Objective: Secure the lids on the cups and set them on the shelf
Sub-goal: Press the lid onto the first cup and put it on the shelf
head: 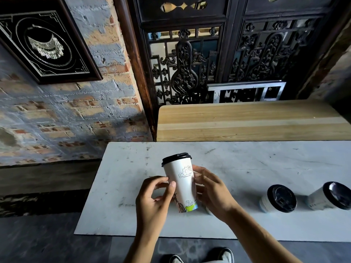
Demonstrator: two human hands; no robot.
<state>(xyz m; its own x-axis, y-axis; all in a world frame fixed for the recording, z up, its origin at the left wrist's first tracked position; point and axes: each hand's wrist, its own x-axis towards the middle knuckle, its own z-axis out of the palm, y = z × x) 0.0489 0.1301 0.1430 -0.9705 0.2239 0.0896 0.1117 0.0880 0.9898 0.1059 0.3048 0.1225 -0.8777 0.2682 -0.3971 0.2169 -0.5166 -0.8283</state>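
The left hand and right hand both gripped a tall white cup. It carried line drawings and a black lid.

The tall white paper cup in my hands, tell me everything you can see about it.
The tall white paper cup tapers toward its base and carries line drawings of clouds near the middle and a green and blue scene at the bottom. A black plastic lid sits on its rim. It is tilted, top leaning left and away, above the white table. The left hand and the right hand grip its sides with their fingers.
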